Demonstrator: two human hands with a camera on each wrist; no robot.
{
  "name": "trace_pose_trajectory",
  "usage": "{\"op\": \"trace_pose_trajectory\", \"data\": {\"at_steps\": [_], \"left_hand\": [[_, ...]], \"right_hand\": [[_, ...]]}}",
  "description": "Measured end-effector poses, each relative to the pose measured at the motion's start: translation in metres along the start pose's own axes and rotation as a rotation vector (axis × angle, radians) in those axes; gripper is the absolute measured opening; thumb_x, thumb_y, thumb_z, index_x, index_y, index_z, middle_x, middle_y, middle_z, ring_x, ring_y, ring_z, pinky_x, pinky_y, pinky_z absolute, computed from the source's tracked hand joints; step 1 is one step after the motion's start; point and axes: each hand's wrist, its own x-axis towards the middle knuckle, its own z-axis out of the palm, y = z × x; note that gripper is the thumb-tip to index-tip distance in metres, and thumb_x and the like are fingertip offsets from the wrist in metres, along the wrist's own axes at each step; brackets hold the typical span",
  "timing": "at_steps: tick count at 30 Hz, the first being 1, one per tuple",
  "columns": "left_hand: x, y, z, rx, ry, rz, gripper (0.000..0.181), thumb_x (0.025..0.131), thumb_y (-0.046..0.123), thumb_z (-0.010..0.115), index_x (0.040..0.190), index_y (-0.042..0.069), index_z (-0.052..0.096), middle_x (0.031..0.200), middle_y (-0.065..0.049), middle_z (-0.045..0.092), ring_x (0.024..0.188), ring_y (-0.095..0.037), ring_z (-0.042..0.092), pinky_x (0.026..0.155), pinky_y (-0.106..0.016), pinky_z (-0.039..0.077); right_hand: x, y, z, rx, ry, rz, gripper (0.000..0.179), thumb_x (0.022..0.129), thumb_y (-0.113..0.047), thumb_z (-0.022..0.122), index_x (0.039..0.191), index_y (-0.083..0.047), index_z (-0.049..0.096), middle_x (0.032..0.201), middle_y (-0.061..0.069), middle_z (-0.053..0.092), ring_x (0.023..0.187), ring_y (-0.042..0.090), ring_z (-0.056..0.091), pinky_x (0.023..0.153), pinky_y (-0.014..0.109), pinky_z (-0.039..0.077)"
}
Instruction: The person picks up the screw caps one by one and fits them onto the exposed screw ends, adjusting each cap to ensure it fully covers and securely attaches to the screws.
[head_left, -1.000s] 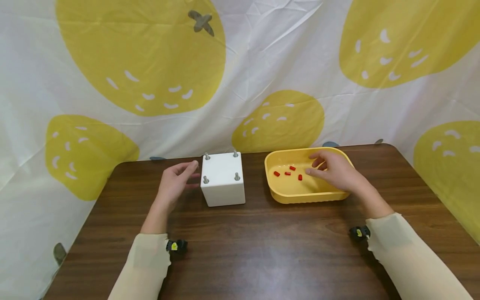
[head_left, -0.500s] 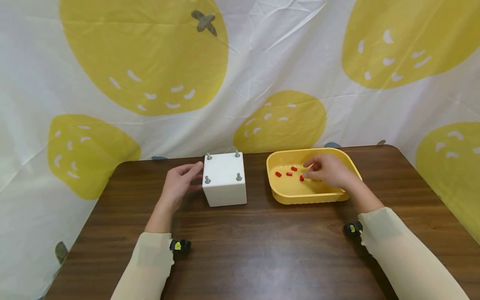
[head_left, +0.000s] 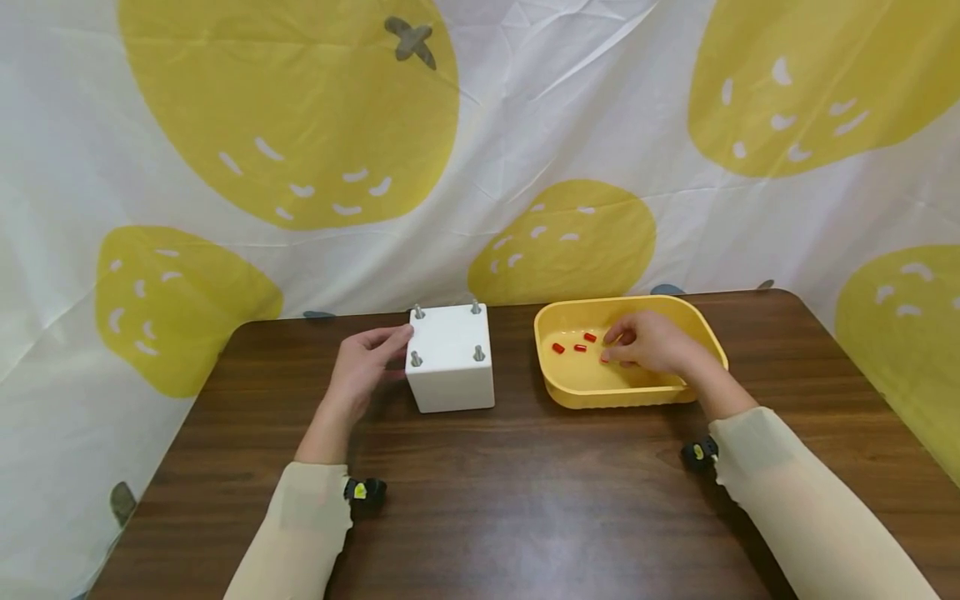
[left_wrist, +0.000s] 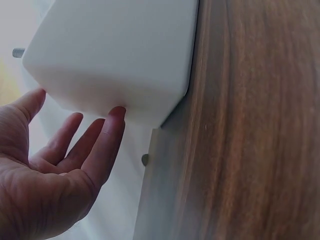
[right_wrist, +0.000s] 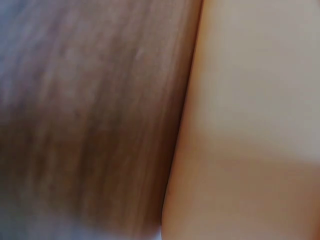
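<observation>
A white block [head_left: 448,337] stands on the table with a threaded metal bolt [head_left: 479,353] upright near each top corner. My left hand [head_left: 362,363] is at its left side, thumb on the top edge. In the left wrist view, the fingertips [left_wrist: 117,112] touch the block's side, fingers spread and loosely bent. My right hand [head_left: 651,340] reaches into a yellow tray [head_left: 551,379], thumb and fingertips pinching a small red cylinder [head_left: 603,359], mostly hidden by them. Other small red cylinders [head_left: 581,347] lie on the tray's floor. The right wrist view shows the tray's outer wall [right_wrist: 250,100], not the hand.
The brown wooden table [head_left: 517,492] carries the block and, to its right, the tray, with a gap between them. Behind the table's far edge hangs a white curtain [head_left: 495,108] printed with yellow fruit. A black wrist camera [head_left: 365,492] sits by each sleeve.
My right hand has moved left and down in the tray, its fingers closing on a red cylinder. My left hand has come right, its thumb now at the block's top edge.
</observation>
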Motion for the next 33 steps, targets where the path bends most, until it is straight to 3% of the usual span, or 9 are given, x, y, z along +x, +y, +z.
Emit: {"op": "trace_pose_trajectory", "data": {"at_steps": [12, 23, 33], "left_hand": [[-0.0018, 0.0013, 0.0012, 0.010, -0.006, -0.008, 0.061, 0.096, 0.051, 0.078, 0.136, 0.005, 0.071, 0.139, -0.012, 0.066, 0.122, -0.030, 0.065, 0.098, -0.048, 0.060], [-0.0020, 0.0002, 0.0019, 0.010, 0.004, -0.014, 0.061, 0.097, 0.050, 0.078, 0.137, 0.005, 0.071, 0.140, -0.013, 0.066, 0.122, -0.029, 0.065, 0.095, -0.045, 0.061], [-0.0038, 0.0020, 0.0029, -0.009, 0.004, -0.022, 0.061, 0.096, 0.048, 0.079, 0.137, 0.004, 0.071, 0.141, -0.014, 0.066, 0.121, -0.030, 0.066, 0.093, -0.042, 0.062]], "right_hand": [[0.0013, 0.0013, 0.0011, 0.003, -0.011, -0.008, 0.022, 0.094, -0.019, 0.084, 0.106, -0.002, 0.078, 0.098, 0.007, 0.074, 0.083, 0.020, 0.059, 0.069, 0.029, 0.050], [0.0030, 0.0014, 0.0020, -0.004, -0.021, -0.016, 0.014, 0.093, -0.014, 0.084, 0.101, -0.005, 0.079, 0.094, 0.004, 0.072, 0.086, 0.021, 0.058, 0.074, 0.031, 0.048], [0.0023, -0.0012, 0.0040, 0.039, -0.044, -0.068, 0.018, 0.093, -0.012, 0.084, 0.105, 0.000, 0.077, 0.098, 0.007, 0.073, 0.091, 0.021, 0.062, 0.077, 0.028, 0.052]]}}
